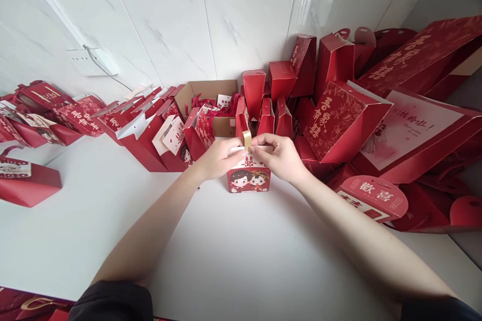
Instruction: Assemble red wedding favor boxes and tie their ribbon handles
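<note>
A small red and white gift box [249, 180] with two cartoon figures on its front stands upright on the white table. A loop of gold ribbon [246, 139] sticks up from its top edge. My left hand [222, 157] is closed at the left of the loop, with thumb and fingers pinching at the box top. From the right, my right hand [280, 155] pinches at the base of the same ribbon, thumb in front. The fingertips partly cover the box's top edge.
Behind stands an open cardboard box [211, 88] holding dark red ribbons and tags. Several red gift bags [141, 143] line the left, and more red boxes [342, 115] pile up on the right. A wall socket [92, 62] with a cable is at the back left.
</note>
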